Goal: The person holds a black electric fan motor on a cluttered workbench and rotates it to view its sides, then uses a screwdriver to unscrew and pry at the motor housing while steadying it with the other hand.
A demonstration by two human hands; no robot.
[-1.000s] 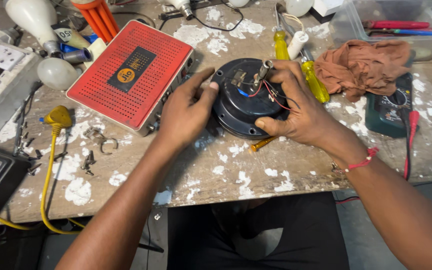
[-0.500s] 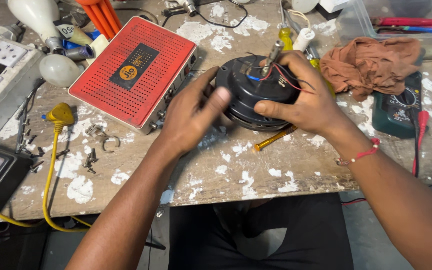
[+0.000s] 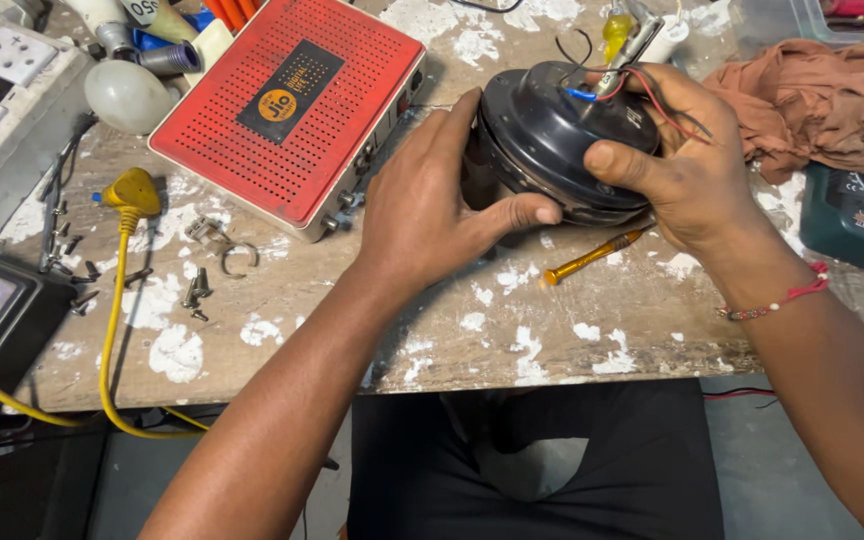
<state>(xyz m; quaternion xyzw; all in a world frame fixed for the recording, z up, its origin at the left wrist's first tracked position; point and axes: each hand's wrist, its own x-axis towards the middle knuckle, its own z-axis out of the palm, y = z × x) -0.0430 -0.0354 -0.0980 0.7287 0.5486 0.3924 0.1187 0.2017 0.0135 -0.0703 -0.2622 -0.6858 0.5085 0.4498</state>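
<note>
A: Start at the fingers. What are they on?

B: Both sets are clamped on the round black motor housing point(image 3: 562, 140). The left hand point(image 3: 432, 205) wraps its near-left side, thumb lying along the lower rim; the right hand point(image 3: 687, 165) grips the right side, thumb pressed on the dark top. The housing sits tilted on its edge near the far middle of the tabletop point(image 3: 472, 320), its lower rim hidden behind the hands, so whether it touches the wood cannot be told.

A: How far along does the work look?

B: By the look of it, mid-way. Red, blue and black wires point(image 3: 642, 85) hang loose from the hub, not joined to anything visible. A small yellow-handled screwdriver point(image 3: 592, 258) lies untouched just below the housing, and loose screws point(image 3: 194, 290) and a metal clip point(image 3: 220, 243) lie scattered well to the left. So something has been opened up and not yet closed; which part the screws belong to cannot be told.

A: Any containers?

B: A clear plastic tub point(image 3: 772, 20) at the far right edge; its contents are cut off. Otherwise things lie bare: a red vented box point(image 3: 292, 110), a brown rag point(image 3: 812, 95), a dark green meter point(image 3: 852, 210), a yellow cable point(image 3: 117, 300)
</note>
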